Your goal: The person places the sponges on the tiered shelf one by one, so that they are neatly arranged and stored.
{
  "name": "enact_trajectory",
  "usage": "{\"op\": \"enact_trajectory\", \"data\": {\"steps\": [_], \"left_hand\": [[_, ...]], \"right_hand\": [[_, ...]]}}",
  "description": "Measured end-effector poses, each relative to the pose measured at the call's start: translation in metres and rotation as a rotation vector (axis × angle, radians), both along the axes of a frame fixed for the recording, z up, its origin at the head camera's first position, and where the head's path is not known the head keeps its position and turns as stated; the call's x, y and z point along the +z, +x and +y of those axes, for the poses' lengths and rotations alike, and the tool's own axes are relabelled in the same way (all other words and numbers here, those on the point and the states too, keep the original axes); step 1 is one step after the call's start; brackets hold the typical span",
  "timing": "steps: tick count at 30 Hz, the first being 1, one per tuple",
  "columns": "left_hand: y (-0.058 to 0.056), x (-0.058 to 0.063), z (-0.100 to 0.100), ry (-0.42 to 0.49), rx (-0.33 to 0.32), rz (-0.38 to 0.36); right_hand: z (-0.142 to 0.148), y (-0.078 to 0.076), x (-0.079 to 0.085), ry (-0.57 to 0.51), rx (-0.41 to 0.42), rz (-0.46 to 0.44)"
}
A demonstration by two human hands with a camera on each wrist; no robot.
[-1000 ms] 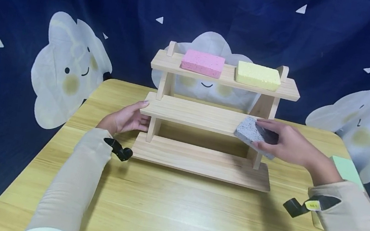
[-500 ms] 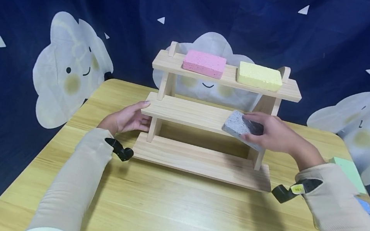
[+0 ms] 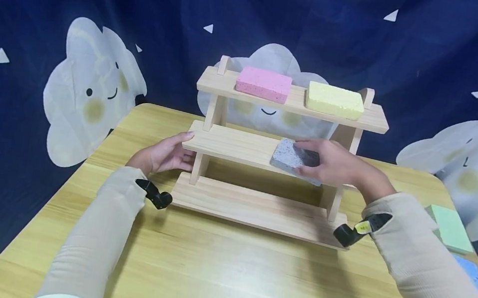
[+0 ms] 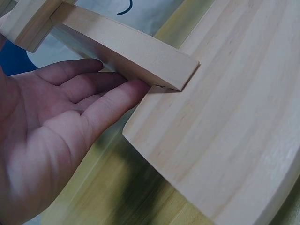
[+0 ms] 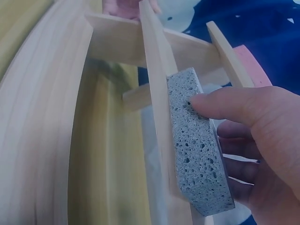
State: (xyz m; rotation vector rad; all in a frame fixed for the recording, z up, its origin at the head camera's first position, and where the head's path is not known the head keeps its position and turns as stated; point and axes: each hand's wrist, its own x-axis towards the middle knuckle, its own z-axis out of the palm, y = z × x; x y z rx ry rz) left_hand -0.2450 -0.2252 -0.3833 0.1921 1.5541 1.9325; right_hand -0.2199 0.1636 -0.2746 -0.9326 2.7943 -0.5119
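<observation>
We see the right hand [image 3: 336,164] pinching the grey sponge [image 3: 285,154] at the front edge of the middle shelf [image 3: 235,143], while the left hand [image 3: 165,154] grips its left edge, presumably steadying the rack [image 3: 254,208].

Yellow label [image 3: 363,228], right wrist camera [image 3: 347,235], lettering unreadable

Speckled grey sponge [image 3: 285,156] in the right hand [image 3: 334,162]; pink sponge [image 3: 263,84] and pale yellow sponge [image 3: 335,100] above that hand; light, grained wooden shelf [image 3: 235,144] at the left hand [image 3: 164,155].
</observation>
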Motion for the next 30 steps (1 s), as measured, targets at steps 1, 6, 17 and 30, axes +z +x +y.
{"op": "enact_trajectory", "data": {"steps": [1,6,17,30], "left_hand": [[0.000,0.000,0.000,0.000,-0.002,0.001],[0.000,-0.001,-0.001,-0.003,-0.009,0.007],[0.000,0.000,-0.001,-0.008,-0.008,0.010],[0.001,0.000,0.000,-0.029,0.003,0.015]], "right_hand": [[-0.003,-0.002,-0.001,-0.001,0.007,-0.001],[-0.018,-0.009,-0.001,-0.005,0.051,0.003],[-0.048,-0.019,0.000,-0.020,0.122,-0.008],[-0.075,-0.027,-0.001,-0.006,0.140,-0.043]]}}
